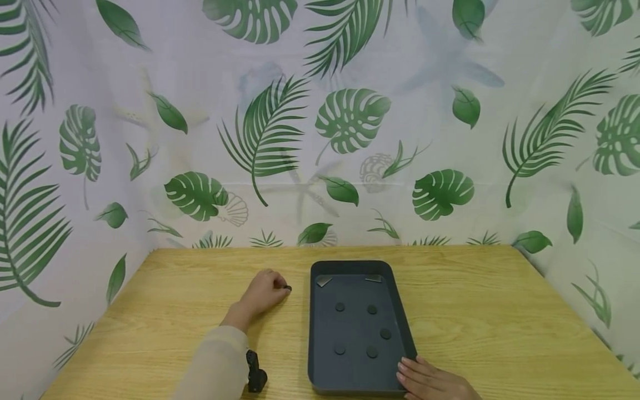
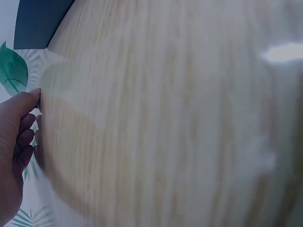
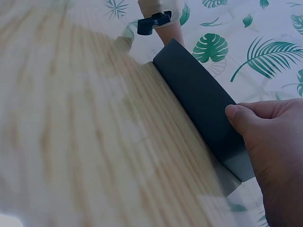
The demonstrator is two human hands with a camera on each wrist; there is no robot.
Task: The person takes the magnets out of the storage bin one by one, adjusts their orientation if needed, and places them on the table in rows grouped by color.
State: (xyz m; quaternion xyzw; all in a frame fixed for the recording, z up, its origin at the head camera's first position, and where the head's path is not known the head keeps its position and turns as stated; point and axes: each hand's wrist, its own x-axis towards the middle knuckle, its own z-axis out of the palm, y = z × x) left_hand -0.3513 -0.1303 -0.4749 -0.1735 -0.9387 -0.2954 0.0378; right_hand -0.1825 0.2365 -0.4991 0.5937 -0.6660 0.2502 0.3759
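On the table lies a dark grey rectangular tray (image 1: 360, 379) with raised walls. Several small dark round discs, such as one disc (image 1: 385, 334), are spread over its floor. To the left of the tray, my left hand (image 1: 264, 291) pinches a small dark piece (image 1: 287, 288) at the tabletop; its full shape is hidden by the fingers. In the left wrist view, thumb and fingertips meet near the wood. My right hand (image 1: 434, 380) holds the tray's near right rim, its thumb (image 3: 236, 116) on the outer wall and its fingers over the edge.
Two small shiny flat pieces, a left one (image 1: 324, 281) and a right one (image 1: 373, 279), lie at the tray's far corners. A black wrist device (image 1: 256, 373) is on the left sleeve. Leaf-printed cloth (image 1: 380, 211) borders the wooden table (image 1: 475, 300).
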